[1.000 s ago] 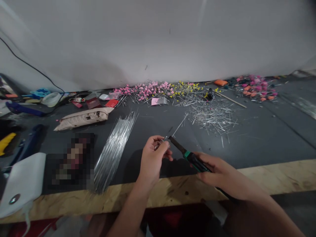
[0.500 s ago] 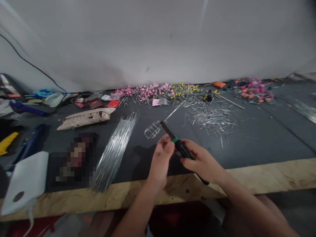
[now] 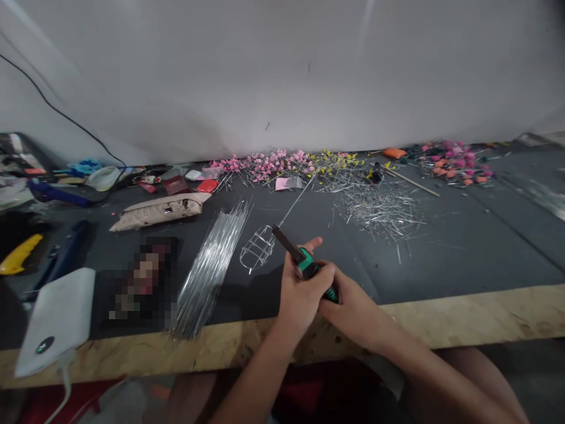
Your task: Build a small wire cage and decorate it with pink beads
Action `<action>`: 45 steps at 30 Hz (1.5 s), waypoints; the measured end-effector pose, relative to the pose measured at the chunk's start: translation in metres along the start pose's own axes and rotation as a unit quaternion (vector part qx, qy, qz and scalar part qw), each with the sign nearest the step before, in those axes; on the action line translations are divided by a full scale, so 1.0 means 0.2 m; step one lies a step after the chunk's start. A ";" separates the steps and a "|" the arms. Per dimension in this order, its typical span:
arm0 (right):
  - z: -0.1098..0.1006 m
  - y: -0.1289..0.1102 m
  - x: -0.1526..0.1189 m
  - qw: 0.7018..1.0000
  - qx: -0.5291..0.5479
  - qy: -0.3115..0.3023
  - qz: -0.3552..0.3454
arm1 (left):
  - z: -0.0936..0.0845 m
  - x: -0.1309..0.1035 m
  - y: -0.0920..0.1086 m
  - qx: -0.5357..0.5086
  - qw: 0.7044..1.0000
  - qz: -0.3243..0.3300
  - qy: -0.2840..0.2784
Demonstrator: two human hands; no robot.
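Observation:
Both hands are closed around a pair of pliers (image 3: 306, 264) with long dark jaws and green-and-black handles. My left hand (image 3: 298, 288) wraps the front of the handles, its thumb on top and one finger sticking out beyond the jaws. Behind it, my right hand (image 3: 346, 303) grips the rear of the handles, much of which is hidden. At the jaw tips is a small oval wire frame (image 3: 258, 247) of crossed silver wires, with a long straight wire stem pointing away from me. Whether the jaws are clamped on the wire I cannot tell.
A bundle of straight wires (image 3: 212, 265) lies to the left, a loose pile of short wires (image 3: 382, 209) to the right. Pink and yellow beaded stems (image 3: 282, 165) line the wall. A white power bank (image 3: 57, 321) sits near the wooden edge (image 3: 463, 318).
The pliers' tips have moved left and toward me, now meeting the wire frame, which shifted nearer and left. My left hand has slid back onto the handles, covering more of them.

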State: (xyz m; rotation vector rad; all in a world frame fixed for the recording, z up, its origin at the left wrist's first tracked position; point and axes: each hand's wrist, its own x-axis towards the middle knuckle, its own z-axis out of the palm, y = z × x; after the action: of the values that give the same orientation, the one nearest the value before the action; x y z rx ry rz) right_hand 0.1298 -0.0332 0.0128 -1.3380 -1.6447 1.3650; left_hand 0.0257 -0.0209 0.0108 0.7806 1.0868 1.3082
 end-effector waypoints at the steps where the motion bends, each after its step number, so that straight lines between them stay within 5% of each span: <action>1: 0.00 0.00 0.00 1.000 0.002 -0.017 0.007 | 0.00 0.00 0.00 0.001 1.000 0.009 -0.002; 10: 0.01 0.07 0.04 0.996 0.030 -0.019 -0.080 | 0.08 0.00 -0.01 -0.039 0.998 0.024 0.038; 22: 0.03 0.12 0.07 0.998 0.030 0.009 -0.054 | 0.11 0.03 -0.02 -0.004 0.998 0.025 0.061; 29: -0.08 0.06 0.01 0.996 0.074 0.049 -0.031 | 0.04 0.03 -0.02 -0.054 0.996 -0.007 -0.071; 35: -0.21 0.09 -0.02 0.999 -0.029 -0.017 0.023 | -0.06 0.08 0.04 -0.136 0.988 0.064 0.024; 40: -0.25 0.08 -0.03 0.994 -0.095 -0.043 0.027 | -0.11 0.11 0.12 -0.125 0.991 0.036 -0.042; 45: -0.30 0.06 -0.04 0.992 -0.118 -0.044 0.016 | -0.14 0.12 0.14 -0.031 0.999 -0.001 -0.043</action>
State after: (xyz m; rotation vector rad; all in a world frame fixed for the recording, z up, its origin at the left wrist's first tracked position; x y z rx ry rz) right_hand 0.1908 -0.0217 0.0200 -1.4597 -1.8996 1.2957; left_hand -0.0128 0.0021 0.0234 0.7817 0.9737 1.2886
